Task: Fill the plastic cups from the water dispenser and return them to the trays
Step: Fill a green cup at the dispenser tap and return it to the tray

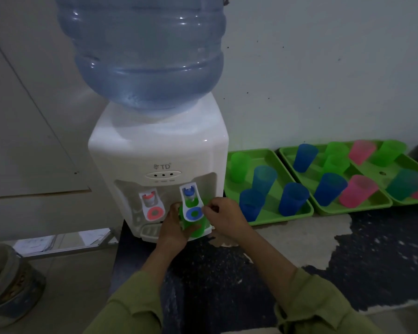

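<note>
- The dispenser (159, 150), white with a blue bottle (143, 51) on top, stands on the left end of a dark speckled desk (227, 273), against the wall.
- It has a red tap (152, 206) on the left and a blue tap (192, 206) on the right.
- The left hand (173, 229) grips a green cup (194, 227), fingers wrapped round its left side, and holds it upright right under the blue tap, over the drip grille.
- The right hand (227, 215) is at the blue tap's right edge, fingers curled with the tips on its lever.
- I cannot tell whether water is running or how full the cup is.
- Both arms wear olive sleeves.
- Three green trays lie side by side on the desk to the right of the dispenser: left tray (285, 219), middle tray (355, 208), right tray (396, 169).
- The left tray holds a green cup and three blue ones, all upright.
- The middle tray holds blue, green and pink cups; the right tray holds pink, green and teal ones.
- A bucket (10, 285) sits on the floor at the near left.
</note>
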A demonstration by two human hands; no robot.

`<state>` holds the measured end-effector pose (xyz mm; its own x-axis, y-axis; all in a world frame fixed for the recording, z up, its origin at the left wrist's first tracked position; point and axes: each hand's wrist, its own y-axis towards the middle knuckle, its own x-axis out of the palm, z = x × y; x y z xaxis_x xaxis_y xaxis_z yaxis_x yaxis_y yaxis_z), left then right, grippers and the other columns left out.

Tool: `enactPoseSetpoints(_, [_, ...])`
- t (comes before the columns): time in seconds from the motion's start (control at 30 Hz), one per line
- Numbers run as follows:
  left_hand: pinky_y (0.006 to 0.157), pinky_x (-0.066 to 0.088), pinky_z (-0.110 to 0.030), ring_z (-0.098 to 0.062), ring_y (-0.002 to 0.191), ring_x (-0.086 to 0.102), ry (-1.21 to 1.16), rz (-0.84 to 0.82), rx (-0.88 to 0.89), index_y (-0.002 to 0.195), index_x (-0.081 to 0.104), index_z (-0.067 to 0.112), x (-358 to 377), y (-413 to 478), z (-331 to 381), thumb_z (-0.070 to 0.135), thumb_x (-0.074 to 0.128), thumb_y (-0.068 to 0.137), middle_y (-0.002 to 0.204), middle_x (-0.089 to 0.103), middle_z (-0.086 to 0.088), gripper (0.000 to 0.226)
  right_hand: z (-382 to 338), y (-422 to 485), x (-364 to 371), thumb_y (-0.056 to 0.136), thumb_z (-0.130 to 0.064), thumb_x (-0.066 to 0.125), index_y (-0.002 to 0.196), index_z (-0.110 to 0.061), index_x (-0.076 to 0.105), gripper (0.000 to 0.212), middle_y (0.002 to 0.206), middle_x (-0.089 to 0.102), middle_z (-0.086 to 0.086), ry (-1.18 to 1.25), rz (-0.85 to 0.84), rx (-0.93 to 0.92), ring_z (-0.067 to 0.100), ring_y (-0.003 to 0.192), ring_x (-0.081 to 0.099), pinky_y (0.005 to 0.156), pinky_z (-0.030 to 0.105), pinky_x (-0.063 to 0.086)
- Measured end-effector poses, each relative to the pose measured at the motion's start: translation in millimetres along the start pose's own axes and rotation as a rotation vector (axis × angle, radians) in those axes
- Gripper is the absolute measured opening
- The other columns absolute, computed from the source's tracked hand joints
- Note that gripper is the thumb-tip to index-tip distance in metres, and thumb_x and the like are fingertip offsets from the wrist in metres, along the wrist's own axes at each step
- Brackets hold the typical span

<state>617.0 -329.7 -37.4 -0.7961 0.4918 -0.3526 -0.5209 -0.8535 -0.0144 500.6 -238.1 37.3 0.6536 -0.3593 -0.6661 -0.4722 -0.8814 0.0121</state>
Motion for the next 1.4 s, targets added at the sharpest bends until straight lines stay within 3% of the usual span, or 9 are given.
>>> enactPoseSetpoints(0.27, [0.089,0.048,-0.038,-0.026,0.104,0.057,0.138,-0.018,0.037,0.120,0.042,0.012,-4.4,3.8,0.2,0.018,0.083,0.065,0.118,0.057,-0.007,0.069,-21.5,4.6,-18.7,0.090,-0.016,0.052,0.069,0.007,0.059,0.032,0.055,0.053,0.010,0.153,0.022,0.057,0.018,0.050,0.049,0.055,0.031,0.042])
enactPoseSetpoints(0.37, [0.086,0.044,-0.030,-0.023,0.106,0.056,0.151,-0.029,0.049,0.115,0.041,0.015,-4.0,5.5,1.7,0.014,0.082,0.067,0.120,0.057,-0.006,0.063,-13.1,6.0,-16.6,0.091,-0.018,0.051,0.079,0.003,0.057,0.025,0.071,0.061,0.016,0.165,0.162,0.098,0.028,0.064,0.058,0.065,0.041,0.050])
enactPoseSetpoints(0.43, [0.084,0.039,-0.024,-0.017,0.104,0.054,0.140,-0.043,0.037,0.113,0.039,0.017,-3.7,6.0,3.7,0.009,0.081,0.068,0.121,0.055,-0.005,0.061,-11.8,8.3,-21.9,0.089,-0.020,0.059,0.090,-0.010,0.051,0.012,0.083,0.061,0.007,0.202,0.267,0.097,0.024,0.077,0.061,0.066,0.035,0.051])
enactPoseSetpoints(0.57, [0.088,0.035,-0.021,-0.022,0.114,0.052,0.204,-0.046,0.026,0.125,0.040,0.008,-2.8,6.8,5.4,0.013,0.082,0.068,0.127,0.054,-0.006,0.071,-11.8,25.2,-38.8,0.084,-0.020,0.068,0.128,-0.006,0.039,0.055,0.121,0.051,0.013,0.106,0.266,0.003,0.027,0.113,0.050,0.093,0.037,0.046])
enactPoseSetpoints(0.63, [0.090,0.034,-0.021,-0.023,0.118,0.051,0.222,-0.039,0.010,0.128,0.040,0.008,-2.0,6.2,7.4,0.015,0.082,0.068,0.130,0.053,-0.006,0.074,-11.9,36.3,-46.6,0.081,-0.021,0.071,0.136,-0.004,0.034,0.069,0.132,0.047,0.014,0.035,0.253,-0.070,0.027,0.121,0.045,0.098,0.033,0.039])
enactPoseSetpoints(0.87, [0.098,0.044,-0.036,-0.027,0.119,0.052,0.239,-0.051,-0.072,0.134,0.038,0.014,-2.0,5.5,14.8,0.019,0.082,0.069,0.132,0.052,-0.006,0.079,-16.0,53.6,-53.0,0.084,-0.017,0.067,0.125,-0.001,0.039,0.052,0.122,0.054,0.016,-0.028,0.131,-0.101,0.030,0.110,0.054,0.079,0.027,0.040])
enactPoseSetpoints(0.93, [0.090,0.043,-0.027,-0.027,0.119,0.052,0.252,-0.064,-0.108,0.134,0.038,0.013,-2.7,6.4,17.4,0.018,0.079,0.073,0.130,0.052,-0.004,0.074,-16.1,54.0,-50.4,0.084,-0.016,0.066,0.123,-0.001,0.040,0.050,0.120,0.054,0.017,-0.027,0.129,-0.092,0.031,0.108,0.054,0.082,0.031,0.044])
enactPoseSetpoints(1.07, [0.097,0.041,-0.031,-0.028,0.121,0.050,0.326,-0.086,-0.120,0.132,0.039,0.011,-4.5,9.8,20.8,0.020,0.082,0.068,0.132,0.051,-0.006,0.077,-11.9,57.0,-45.0,0.080,-0.017,0.068,0.118,0.000,0.041,0.049,0.116,0.054,0.020,-0.093,0.175,-0.142,0.034,0.104,0.055,0.089,0.044,0.049])
enactPoseSetpoints(1.4, [0.095,0.037,-0.024,-0.027,0.123,0.049,0.390,-0.090,-0.145,0.137,0.040,0.011,-4.4,5.6,28.7,0.019,0.080,0.072,0.139,0.049,-0.010,0.077,-11.9,53.8,-49.2,0.086,-0.012,0.061,0.122,0.007,0.036,0.048,0.121,0.048,0.025,-0.103,0.125,-0.179,0.039,0.107,0.051,0.084,0.042,0.047])
